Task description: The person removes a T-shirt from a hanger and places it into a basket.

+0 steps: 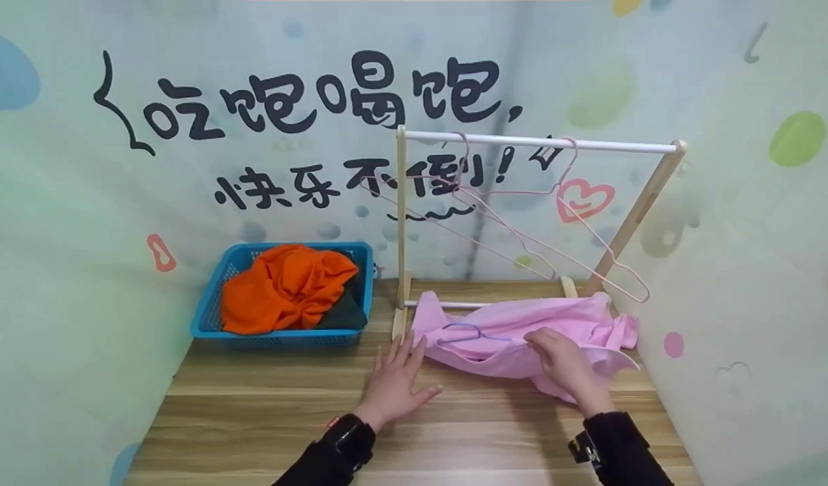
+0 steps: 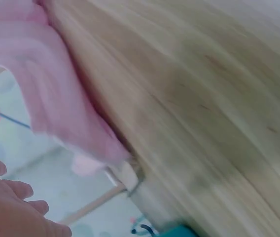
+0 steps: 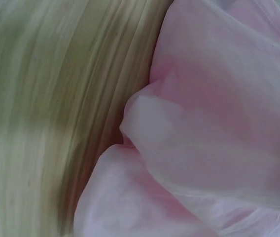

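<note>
A pink shirt (image 1: 501, 358) lies loosely spread across the foot of the wooden rack. A purple-blue hanger (image 1: 480, 333) shows at its opening, with the rest covered by cloth. My right hand (image 1: 565, 368) pinches the shirt's edge close to the right end of the hanger. By the shirt's left end is my left hand (image 1: 393, 385), its fingers spread and the thumb pointing right. In the left wrist view the left fingers (image 2: 19, 187) are beside the pink cloth (image 2: 51, 89). Folded pink cloth (image 3: 199, 143) fills most of the right wrist view, which hides the right hand.
The rack (image 1: 401, 216) has a white top bar (image 1: 609, 145) with two pink hangers (image 1: 602, 243) on it. A blue basket (image 1: 279, 337) at the left holds orange cloth (image 1: 279, 290) and dark green cloth (image 1: 346, 312). Printed wall sheets (image 1: 744, 270) enclose the wooden table (image 1: 265, 405).
</note>
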Demonstrator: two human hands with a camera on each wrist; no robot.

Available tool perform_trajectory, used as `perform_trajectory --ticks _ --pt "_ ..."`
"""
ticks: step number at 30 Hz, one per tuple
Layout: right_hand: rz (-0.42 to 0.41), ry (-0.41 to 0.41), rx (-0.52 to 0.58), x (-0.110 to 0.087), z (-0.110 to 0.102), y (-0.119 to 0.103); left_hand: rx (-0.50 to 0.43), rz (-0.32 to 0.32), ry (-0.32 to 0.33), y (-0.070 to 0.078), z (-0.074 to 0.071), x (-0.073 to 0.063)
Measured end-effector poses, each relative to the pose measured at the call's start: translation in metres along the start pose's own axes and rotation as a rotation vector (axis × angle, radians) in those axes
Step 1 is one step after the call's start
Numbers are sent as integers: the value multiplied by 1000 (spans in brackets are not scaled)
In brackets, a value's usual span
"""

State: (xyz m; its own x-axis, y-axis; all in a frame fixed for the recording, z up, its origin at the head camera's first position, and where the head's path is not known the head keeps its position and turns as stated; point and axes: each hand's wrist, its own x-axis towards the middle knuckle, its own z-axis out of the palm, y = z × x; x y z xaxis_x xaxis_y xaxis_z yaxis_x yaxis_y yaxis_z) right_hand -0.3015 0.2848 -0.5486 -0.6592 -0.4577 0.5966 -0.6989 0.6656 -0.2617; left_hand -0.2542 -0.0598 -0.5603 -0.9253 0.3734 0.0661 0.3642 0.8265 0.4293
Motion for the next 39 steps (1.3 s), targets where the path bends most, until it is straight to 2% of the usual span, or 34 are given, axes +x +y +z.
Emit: perform_trajectory --ticks 3,6,11,17,20,22,29,35,39 --pt "-23 4 4 3 3 -7 -4 24 14 10 -1 7" --pt "-36 24 8 6 8 -15 -23 45 57 18 -3 16" --pt "-71 59 49 14 19 -31 -135 106 205 30 -10 27" --pt "-152 90 95 22 30 -45 -306 177 369 45 -20 32" --pt "-156 105 107 23 34 -48 -311 189 435 50 -22 32" --pt "-154 121 116 24 35 -49 -282 172 454 52 -23 31" --pt "-142 201 57 28 28 -44 -207 128 460 53 -34 23" --pt "-56 285 -5 23 13 -33 -214 134 527 42 -48 22" --pt "30 332 -70 19 3 -24 -237 103 572 32 -58 20"
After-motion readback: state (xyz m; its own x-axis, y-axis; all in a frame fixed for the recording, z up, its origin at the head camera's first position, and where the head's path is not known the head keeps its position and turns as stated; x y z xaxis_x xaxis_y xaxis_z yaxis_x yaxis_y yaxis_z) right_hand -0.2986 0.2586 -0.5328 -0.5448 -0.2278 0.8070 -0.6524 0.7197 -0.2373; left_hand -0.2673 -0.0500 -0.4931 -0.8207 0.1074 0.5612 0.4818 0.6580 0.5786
